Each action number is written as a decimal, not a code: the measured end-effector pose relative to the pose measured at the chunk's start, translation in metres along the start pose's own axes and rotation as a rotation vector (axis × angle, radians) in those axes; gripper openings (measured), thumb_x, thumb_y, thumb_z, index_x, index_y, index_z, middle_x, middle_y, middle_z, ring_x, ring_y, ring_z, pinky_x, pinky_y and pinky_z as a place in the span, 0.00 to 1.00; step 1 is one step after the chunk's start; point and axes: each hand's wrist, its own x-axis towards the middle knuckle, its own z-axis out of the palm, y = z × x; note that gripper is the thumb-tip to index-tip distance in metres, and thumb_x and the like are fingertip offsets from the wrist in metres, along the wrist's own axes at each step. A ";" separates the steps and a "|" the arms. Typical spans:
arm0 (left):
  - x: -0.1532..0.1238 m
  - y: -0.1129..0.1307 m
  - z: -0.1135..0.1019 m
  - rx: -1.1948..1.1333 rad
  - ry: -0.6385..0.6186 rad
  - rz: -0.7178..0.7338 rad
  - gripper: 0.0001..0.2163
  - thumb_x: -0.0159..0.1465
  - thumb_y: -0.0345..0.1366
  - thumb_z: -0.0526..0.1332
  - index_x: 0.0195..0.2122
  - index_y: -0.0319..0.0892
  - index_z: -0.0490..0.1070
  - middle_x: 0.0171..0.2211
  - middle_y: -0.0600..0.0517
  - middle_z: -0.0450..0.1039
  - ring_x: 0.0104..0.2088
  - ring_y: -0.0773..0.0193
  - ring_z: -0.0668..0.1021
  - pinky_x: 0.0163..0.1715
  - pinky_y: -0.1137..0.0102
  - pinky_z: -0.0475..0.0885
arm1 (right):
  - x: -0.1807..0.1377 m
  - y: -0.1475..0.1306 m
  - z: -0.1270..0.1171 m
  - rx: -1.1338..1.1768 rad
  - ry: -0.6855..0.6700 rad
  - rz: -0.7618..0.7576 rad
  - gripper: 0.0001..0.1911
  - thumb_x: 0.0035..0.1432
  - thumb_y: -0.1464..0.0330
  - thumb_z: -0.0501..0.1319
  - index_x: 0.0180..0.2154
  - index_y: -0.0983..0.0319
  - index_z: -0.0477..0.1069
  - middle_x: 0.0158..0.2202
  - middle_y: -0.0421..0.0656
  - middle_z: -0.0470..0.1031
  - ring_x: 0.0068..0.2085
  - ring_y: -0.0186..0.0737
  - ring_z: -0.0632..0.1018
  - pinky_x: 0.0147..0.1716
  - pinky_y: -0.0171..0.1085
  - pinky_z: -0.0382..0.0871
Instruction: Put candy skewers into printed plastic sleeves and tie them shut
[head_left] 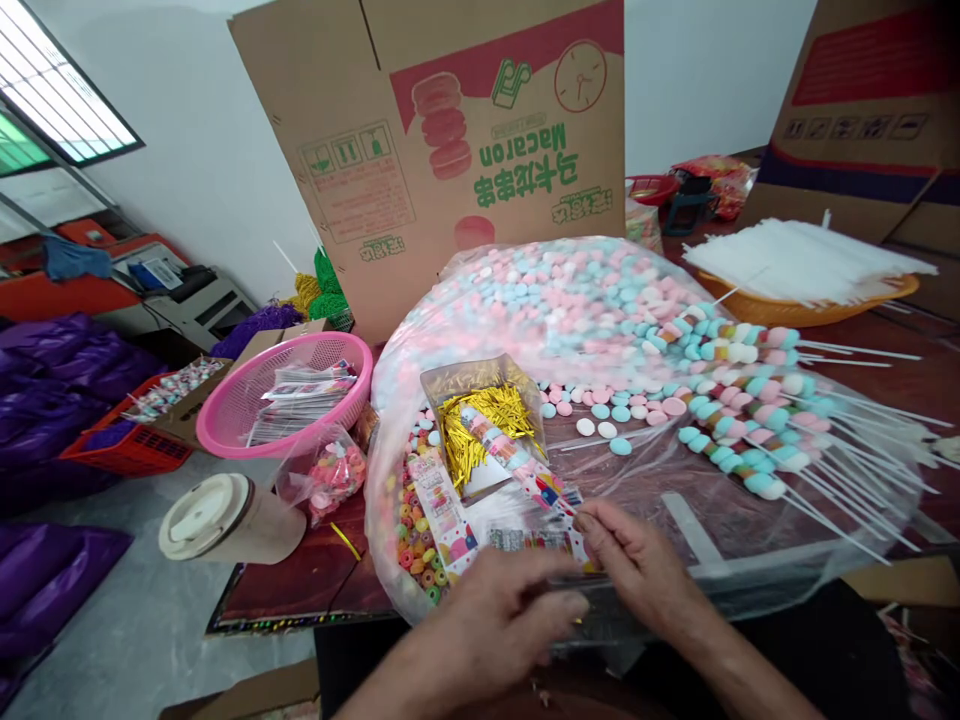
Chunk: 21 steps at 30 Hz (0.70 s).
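Note:
My right hand [637,570] is closed, thumb and fingers pinching the lower end of a candy skewer in a printed wrapper [517,462]. The skewer slants up and left, its far end over gold twist ties [480,425] in a small open box [506,365]. My left hand [502,610], slightly blurred, hovers left of the right one with fingers apart and nothing in it. Near it lie flat printed wrappers [442,510] and loose ring-shaped gummies [420,545]. Several unwrapped candy skewers [750,420] are piled on the right.
Behind is a heap of pastel candies [540,300] on clear plastic, before an upright cardboard box [450,180]. On the left stand a pink basket [356,400] of wrappers, a bag of gummies [337,475] and a lidded cup [255,525]. White sticks [802,260] fill an orange basket [810,312].

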 end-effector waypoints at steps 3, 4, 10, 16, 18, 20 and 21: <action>0.005 0.010 -0.053 0.550 0.169 0.261 0.16 0.53 0.44 0.65 0.42 0.47 0.74 0.41 0.46 0.75 0.44 0.51 0.73 0.47 0.59 0.64 | 0.004 -0.008 -0.024 -0.079 -0.123 -0.066 0.17 0.62 0.62 0.47 0.25 0.60 0.63 0.19 0.37 0.65 0.22 0.33 0.66 0.21 0.31 0.58; 0.011 0.007 -0.064 0.687 0.214 0.264 0.20 0.50 0.45 0.66 0.44 0.47 0.72 0.45 0.44 0.73 0.50 0.47 0.70 0.51 0.54 0.59 | 0.007 -0.013 -0.028 -0.100 -0.159 -0.092 0.17 0.62 0.62 0.46 0.24 0.60 0.63 0.20 0.37 0.65 0.23 0.33 0.67 0.22 0.31 0.58; 0.026 -0.040 -0.044 0.638 0.001 0.077 0.10 0.59 0.45 0.57 0.33 0.45 0.70 0.22 0.52 0.72 0.26 0.59 0.75 0.33 0.67 0.68 | 0.034 -0.030 -0.022 -0.159 -0.177 -0.136 0.17 0.61 0.62 0.46 0.23 0.60 0.60 0.19 0.37 0.63 0.23 0.33 0.65 0.22 0.32 0.56; 0.008 -0.050 -0.003 0.048 0.098 -0.157 0.12 0.64 0.43 0.49 0.41 0.44 0.68 0.25 0.54 0.70 0.24 0.64 0.71 0.24 0.73 0.65 | 0.048 -0.019 -0.009 0.249 -0.148 0.020 0.13 0.58 0.58 0.52 0.34 0.61 0.65 0.21 0.35 0.64 0.21 0.31 0.63 0.20 0.31 0.57; 0.006 -0.048 0.000 -0.053 0.124 -0.226 0.11 0.63 0.42 0.50 0.39 0.44 0.68 0.21 0.56 0.67 0.21 0.66 0.69 0.20 0.75 0.63 | 0.044 -0.014 0.004 0.403 -0.213 0.090 0.16 0.56 0.57 0.54 0.39 0.62 0.64 0.24 0.36 0.66 0.22 0.31 0.64 0.20 0.30 0.58; 0.007 -0.045 -0.002 -0.042 0.110 -0.236 0.09 0.61 0.41 0.53 0.34 0.44 0.69 0.21 0.55 0.67 0.21 0.67 0.69 0.19 0.76 0.62 | 0.036 -0.013 0.017 0.371 -0.255 0.088 0.14 0.56 0.58 0.55 0.33 0.63 0.66 0.24 0.37 0.66 0.24 0.31 0.65 0.22 0.31 0.59; 0.007 -0.043 -0.004 -0.041 0.064 -0.243 0.09 0.60 0.41 0.55 0.31 0.43 0.69 0.22 0.55 0.67 0.21 0.67 0.69 0.18 0.76 0.62 | 0.033 -0.014 0.023 0.305 -0.249 0.067 0.13 0.57 0.59 0.54 0.29 0.62 0.65 0.23 0.37 0.65 0.24 0.32 0.65 0.23 0.31 0.59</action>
